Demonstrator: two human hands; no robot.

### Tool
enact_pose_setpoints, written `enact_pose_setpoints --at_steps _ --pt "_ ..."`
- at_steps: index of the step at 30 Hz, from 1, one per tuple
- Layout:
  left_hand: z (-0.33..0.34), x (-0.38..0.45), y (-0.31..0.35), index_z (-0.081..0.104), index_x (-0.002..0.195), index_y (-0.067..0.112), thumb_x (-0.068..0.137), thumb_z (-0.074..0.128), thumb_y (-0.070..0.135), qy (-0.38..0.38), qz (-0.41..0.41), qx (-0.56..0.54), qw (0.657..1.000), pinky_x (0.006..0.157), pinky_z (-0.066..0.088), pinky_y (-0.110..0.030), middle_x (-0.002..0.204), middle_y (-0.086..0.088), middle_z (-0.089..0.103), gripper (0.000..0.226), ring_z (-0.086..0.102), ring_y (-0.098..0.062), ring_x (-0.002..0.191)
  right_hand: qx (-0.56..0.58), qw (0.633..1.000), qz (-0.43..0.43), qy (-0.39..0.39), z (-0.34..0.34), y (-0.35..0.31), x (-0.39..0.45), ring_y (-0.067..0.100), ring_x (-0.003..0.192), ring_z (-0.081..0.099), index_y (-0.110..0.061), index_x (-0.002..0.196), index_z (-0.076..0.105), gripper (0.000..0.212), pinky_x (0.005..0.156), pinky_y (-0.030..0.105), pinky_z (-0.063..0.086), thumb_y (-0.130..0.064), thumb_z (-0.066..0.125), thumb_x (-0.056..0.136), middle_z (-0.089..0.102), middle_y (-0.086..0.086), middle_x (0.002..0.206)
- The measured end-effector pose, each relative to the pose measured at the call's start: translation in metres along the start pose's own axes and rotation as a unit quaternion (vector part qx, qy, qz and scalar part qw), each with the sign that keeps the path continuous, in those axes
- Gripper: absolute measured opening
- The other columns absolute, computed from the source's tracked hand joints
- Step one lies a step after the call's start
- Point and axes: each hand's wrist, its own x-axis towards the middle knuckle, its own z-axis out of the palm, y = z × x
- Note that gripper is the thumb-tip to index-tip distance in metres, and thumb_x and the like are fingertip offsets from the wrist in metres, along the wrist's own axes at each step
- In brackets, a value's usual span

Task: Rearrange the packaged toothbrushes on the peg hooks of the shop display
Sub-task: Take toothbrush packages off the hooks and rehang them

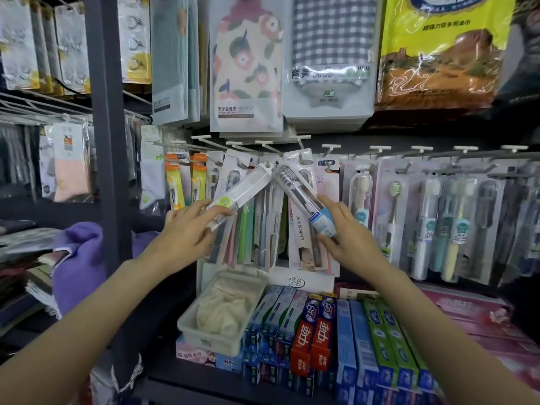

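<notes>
— At twelve o'clock, why are both packs tilted?
— Left hand (187, 229) fingers pinch the green-label toothbrush case (242, 190), right hand (347, 229) fingers the blue-label toothbrush case (304, 197), tops meeting near the peg hooks (304, 160), probably for rehanging.

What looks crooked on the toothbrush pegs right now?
Two packs. The left hand holds the green-label pack and the right hand the blue-label pack; both tilt inward, tops nearly meeting, while neighbouring packs hang straight.

"LMK" on a hanging toothbrush pack (301, 229); "中華" on red toothpaste boxes (311, 343); "CLEAN" on a toothbrush label (461, 232).
</notes>
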Motion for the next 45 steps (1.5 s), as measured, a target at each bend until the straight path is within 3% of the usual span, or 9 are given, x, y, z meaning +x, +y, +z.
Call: enact_pose_setpoints --at_steps 3,7,10,16,24,31,36,41,45 --pt "-0.004 0.0 -0.001 0.04 0.124 0.038 0.085 0.035 0.015 -0.012 0.0 -0.043 0.999 0.092 0.035 -0.041 0.13 0.0 0.045 0.046 0.046 -0.023 0.116 0.076 0.997 -0.007 -0.024 -0.012 0.004 0.012 0.02 0.091 0.058 -0.024 0.145 0.021 0.073 0.077 0.039 0.051 -0.016 0.062 0.086 0.042 0.003 0.132" --pt "-0.006 -0.002 0.0 0.045 0.122 0.037 0.091 0.044 0.001 -0.027 -0.006 -0.114 0.993 0.083 0.043 -0.033 0.124 0.01 0.042 0.048 0.048 -0.015 0.109 0.167 0.983 0.008 -0.076 -0.028 0.01 0.022 0.013 0.119 0.043 -0.023 0.145 0.026 0.071 0.095 0.027 0.04 -0.012 0.064 0.085 0.039 0.001 0.139" --pt "-0.005 -0.006 0.007 0.039 0.109 0.049 0.093 0.044 0.003 -0.026 -0.013 -0.151 0.988 0.083 0.042 -0.028 0.123 0.012 0.043 0.05 0.047 -0.009 0.108 0.187 0.975 0.014 -0.122 -0.036 0.009 0.027 0.009 0.122 0.037 -0.024 0.145 0.024 0.071 0.094 0.021 0.035 -0.013 0.062 0.087 0.035 0.001 0.143" --pt "0.004 -0.009 0.018 0.044 0.106 0.044 0.092 0.045 0.0 -0.013 -0.042 -0.222 0.974 0.085 0.04 -0.014 0.125 0.002 0.051 0.047 0.052 -0.015 0.109 0.096 0.986 0.007 -0.134 -0.04 0.002 0.027 0.022 0.118 0.044 -0.023 0.148 0.017 0.074 0.097 0.028 0.036 -0.02 0.061 0.088 0.039 0.009 0.137" --pt "0.018 -0.01 0.026 0.045 0.097 0.061 0.09 0.049 0.0 0.011 -0.05 -0.255 0.965 0.09 0.041 -0.031 0.121 -0.004 0.053 0.062 0.052 -0.021 0.108 0.076 0.995 0.032 -0.057 0.017 -0.026 0.0 0.015 0.087 0.055 -0.031 0.148 0.004 0.078 0.077 0.031 0.05 -0.023 0.056 0.09 0.033 0.002 0.135" --pt "0.035 -0.013 0.037 0.05 0.115 0.027 0.091 0.05 0.001 0.065 -0.043 -0.185 0.98 0.082 0.026 0.003 0.123 -0.003 0.043 0.035 0.045 -0.008 0.107 0.174 0.979 0.093 -0.046 0.069 -0.055 -0.007 0.025 0.088 0.06 -0.026 0.145 -0.016 0.088 0.072 0.036 0.051 -0.019 0.054 0.092 0.017 0.008 0.151" --pt "0.047 -0.013 0.05 0.05 0.122 0.021 0.092 0.049 0.002 0.074 -0.059 -0.181 0.979 0.084 0.029 -0.006 0.127 -0.004 0.04 0.035 0.048 -0.01 0.104 0.123 0.985 0.093 -0.08 0.073 -0.054 -0.018 0.03 0.113 0.05 -0.021 0.149 0.003 0.078 0.088 0.036 0.046 -0.023 0.056 0.091 0.02 0.009 0.145" --pt "0.064 -0.015 0.069 0.046 0.13 0.022 0.091 0.049 0.003 0.078 -0.079 -0.195 0.974 0.09 0.043 -0.028 0.134 -0.007 0.034 0.043 0.052 -0.016 0.099 0.103 0.986 0.064 -0.112 0.057 -0.04 -0.023 0.022 0.098 0.05 -0.014 0.139 0.033 0.051 0.085 0.03 0.045 -0.014 0.05 0.091 0.034 0.008 0.125" --pt "0.074 -0.015 0.087 0.041 0.135 0.025 0.091 0.05 0.004 0.063 -0.097 -0.188 0.975 0.084 0.036 -0.019 0.142 -0.008 0.024 0.049 0.05 -0.01 0.086 0.12 0.982 0.093 -0.111 0.033 -0.026 -0.026 0.019 0.1 0.049 -0.009 0.133 0.041 0.041 0.097 0.028 0.04 -0.014 0.049 0.093 0.034 0.007 0.125"
